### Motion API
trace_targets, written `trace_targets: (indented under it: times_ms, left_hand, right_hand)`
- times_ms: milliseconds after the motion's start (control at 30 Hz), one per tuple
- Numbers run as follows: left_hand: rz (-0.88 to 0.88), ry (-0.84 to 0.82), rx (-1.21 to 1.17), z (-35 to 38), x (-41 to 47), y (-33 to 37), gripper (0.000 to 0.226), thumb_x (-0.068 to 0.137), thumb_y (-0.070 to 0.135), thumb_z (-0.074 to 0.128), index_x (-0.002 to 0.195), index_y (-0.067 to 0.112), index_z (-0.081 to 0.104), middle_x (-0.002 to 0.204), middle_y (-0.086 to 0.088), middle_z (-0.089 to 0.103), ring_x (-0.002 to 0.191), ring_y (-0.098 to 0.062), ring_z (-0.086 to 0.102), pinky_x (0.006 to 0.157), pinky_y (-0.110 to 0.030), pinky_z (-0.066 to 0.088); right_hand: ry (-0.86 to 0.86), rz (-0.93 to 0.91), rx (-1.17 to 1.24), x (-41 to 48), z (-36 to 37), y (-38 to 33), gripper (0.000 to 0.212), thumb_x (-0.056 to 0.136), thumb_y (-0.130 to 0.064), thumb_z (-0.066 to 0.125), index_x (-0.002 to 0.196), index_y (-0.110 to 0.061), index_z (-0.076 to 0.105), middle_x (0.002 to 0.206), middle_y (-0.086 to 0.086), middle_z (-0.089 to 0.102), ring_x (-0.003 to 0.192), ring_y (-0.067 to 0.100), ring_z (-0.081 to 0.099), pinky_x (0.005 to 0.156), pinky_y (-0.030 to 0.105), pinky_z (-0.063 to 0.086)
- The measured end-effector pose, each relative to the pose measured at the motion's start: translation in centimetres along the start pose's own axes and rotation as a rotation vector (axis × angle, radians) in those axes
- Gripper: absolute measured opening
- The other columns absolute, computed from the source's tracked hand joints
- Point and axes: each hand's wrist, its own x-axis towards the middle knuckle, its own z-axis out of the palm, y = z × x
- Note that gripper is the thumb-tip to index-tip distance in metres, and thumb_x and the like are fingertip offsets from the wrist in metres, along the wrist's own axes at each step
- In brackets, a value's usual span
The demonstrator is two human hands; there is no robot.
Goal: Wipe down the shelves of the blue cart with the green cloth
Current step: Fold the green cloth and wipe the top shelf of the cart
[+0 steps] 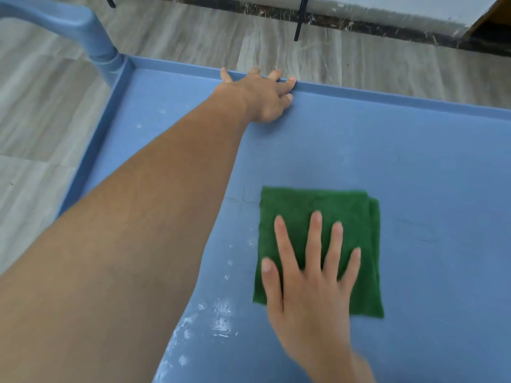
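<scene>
Head view, the only one: looking down onto the top shelf (pixel 387 150) of one blue cart, long far rim (pixel 387 96) running left to right and sloping down toward the right of frame. One green cloth (pixel 312 205), folded into a near-square with layered edges showing along its right side, lying flat on the shelf right of centre, well inside the rims; slightly longer axis running near to far, edges roughly parallel to the rims. Right hand (pixel 312 286) pressing flat on the cloth's near half, palm down, fingers (pixel 315 225) spread and pointing away, not clenched, nothing gripped; slightly blurred. Left hand (pixel 265 98) reaching across to the far rim, fingers curling over its edge, gripping the rim, arm stretching diagonally from lower left. One rounded blue handle post (pixel 96 37) rising at the far-left corner. Whitish smears and spots (pixel 221 319) showing on the shelf left of the cloth, near the left forearm. Grey wood-pattern floor (pixel 41 120) lying beyond the cart; two thin dark legs (pixel 300 20) standing at the top of frame.
</scene>
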Motion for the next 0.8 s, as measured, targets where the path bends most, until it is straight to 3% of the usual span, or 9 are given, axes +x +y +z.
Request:
trace_targets:
  times_ms: [100,167,267,533,667,800]
  left_hand:
    - [-0.003,-0.004,0.001,0.0,0.1,0.1,0.053,0.104,0.048,0.012,0.156,0.044,0.004,0.166,0.016,0.007,0.153,-0.025,-0.001,0.106,-0.082,-0.003]
    - [-0.002,-0.005,0.003,0.0,0.0,0.0,0.053,0.104,0.048,0.012,0.156,0.044,0.003,0.166,0.016,0.006,0.153,-0.025,-0.001,0.107,-0.081,-0.003]
    - [0.005,-0.001,-0.020,-0.1,0.0,-0.1,0.053,0.104,0.048,0.013,0.156,0.044,0.005,0.166,0.016,0.007,0.153,-0.024,0.002,0.107,-0.080,-0.005]
    - [0.002,0.004,-0.065,-0.3,-0.5,0.2,0.052,0.106,0.043,0.015,0.157,0.040,0.013,0.163,0.012,0.018,0.151,-0.027,0.009,0.108,-0.080,-0.002]
    - [-0.007,-0.025,-0.079,-0.9,-0.3,0.3,0.054,0.104,0.030,0.020,0.157,0.041,0.015,0.164,0.011,0.019,0.151,-0.027,0.008,0.109,-0.079,-0.005]
    - [-0.013,-0.036,-0.114,-1.4,-0.5,0.2,0.069,0.094,0.015,0.026,0.157,0.041,0.015,0.165,0.009,0.017,0.152,-0.027,0.007,0.109,-0.077,-0.009]
  right_hand:
    - [0.003,0.008,-0.095,-4.7,0.4,-0.6,0.061,0.092,-0.058,0.035,0.150,-0.040,0.039,0.159,0.016,0.034,0.145,0.047,0.032,0.108,0.073,0.028]
    - [-0.050,0.050,-0.173,-7.0,0.8,-0.9,0.060,0.086,-0.060,0.031,0.141,-0.042,0.051,0.144,0.016,0.054,0.133,0.045,0.049,0.099,0.071,0.040]
    - [-0.134,0.098,-0.241,-9.0,1.1,-1.4,0.060,0.086,-0.064,0.020,0.132,-0.043,0.053,0.127,0.016,0.064,0.123,0.041,0.053,0.093,0.068,0.042]
    - [-0.013,0.087,-0.115,-5.3,1.5,-2.0,0.060,0.087,-0.060,0.029,0.139,-0.041,0.054,0.142,0.017,0.055,0.132,0.045,0.050,0.097,0.076,0.037]
    - [0.028,0.006,-0.001,-1.6,0.7,-2.8,0.062,0.094,-0.056,0.035,0.153,-0.037,0.035,0.161,0.019,0.028,0.146,0.049,0.026,0.108,0.077,0.020]
    - [0.002,0.021,0.024,5.4,0.5,-3.5,0.063,0.098,-0.055,0.029,0.157,-0.036,0.021,0.165,0.021,0.015,0.150,0.048,0.010,0.111,0.077,0.010]
